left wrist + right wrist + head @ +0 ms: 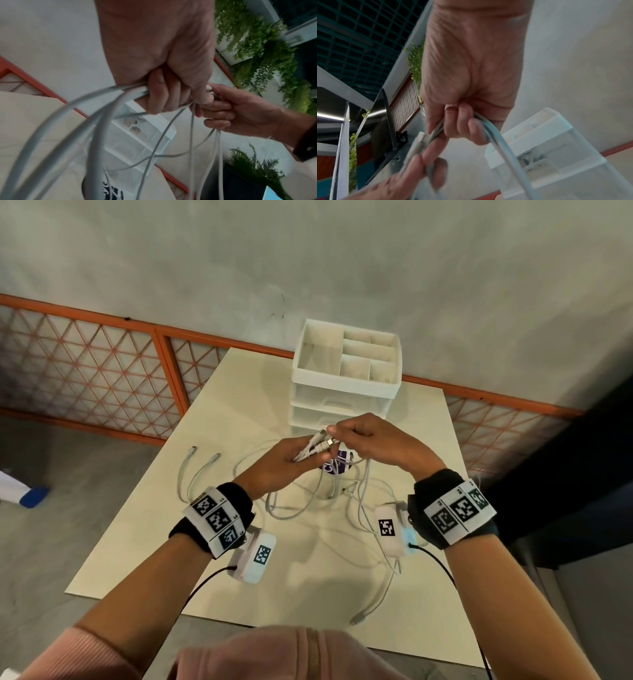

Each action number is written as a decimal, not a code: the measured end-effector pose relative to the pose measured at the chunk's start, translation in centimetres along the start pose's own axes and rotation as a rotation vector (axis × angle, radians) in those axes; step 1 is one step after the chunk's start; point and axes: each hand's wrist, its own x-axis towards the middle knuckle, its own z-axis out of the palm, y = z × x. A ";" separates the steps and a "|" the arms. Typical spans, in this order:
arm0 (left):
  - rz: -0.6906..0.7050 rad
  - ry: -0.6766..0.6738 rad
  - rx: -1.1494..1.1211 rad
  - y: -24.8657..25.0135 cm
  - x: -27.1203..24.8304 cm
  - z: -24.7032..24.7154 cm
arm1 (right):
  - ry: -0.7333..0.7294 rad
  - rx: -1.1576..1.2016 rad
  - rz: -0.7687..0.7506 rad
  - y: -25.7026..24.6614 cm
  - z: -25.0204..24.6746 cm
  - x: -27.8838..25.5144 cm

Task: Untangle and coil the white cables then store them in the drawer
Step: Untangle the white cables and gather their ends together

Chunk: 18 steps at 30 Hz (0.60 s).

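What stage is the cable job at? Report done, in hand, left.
Done: nothing coiled or stored; the drawer unit shows its drawers shut. In hand: left hand and right hand hold gathered connector ends of the white cables. Left: loops on the table remain tangled.

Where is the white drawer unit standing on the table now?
In the head view the white drawer unit stands at the far edge of the table, near the wall, just beyond both hands and the tangled white cables.

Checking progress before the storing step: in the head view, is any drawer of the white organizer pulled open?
No: the drawers of the white organizer sit flush, while both hands hold cable ends above the table.
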 end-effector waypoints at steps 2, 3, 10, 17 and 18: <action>0.016 0.018 0.016 0.0 0.2 0.2 | -0.015 0.044 0.008 0.5 -0.1 -0.2; 0.029 0.056 0.033 0.0 0.2 0.0 | -0.016 0.085 0.016 0.9 -0.1 -0.2; 0.174 0.429 -0.022 1.1 0.8 -1.9 | -0.008 0.038 0.215 7.2 0.6 -0.5; 0.135 0.592 -0.017 -1.2 0.7 -3.9 | 0.372 -0.011 0.283 11.0 0.2 -1.9; 0.105 0.575 -0.002 -1.9 0.6 -3.8 | 0.489 0.012 0.233 10.6 -0.3 -2.0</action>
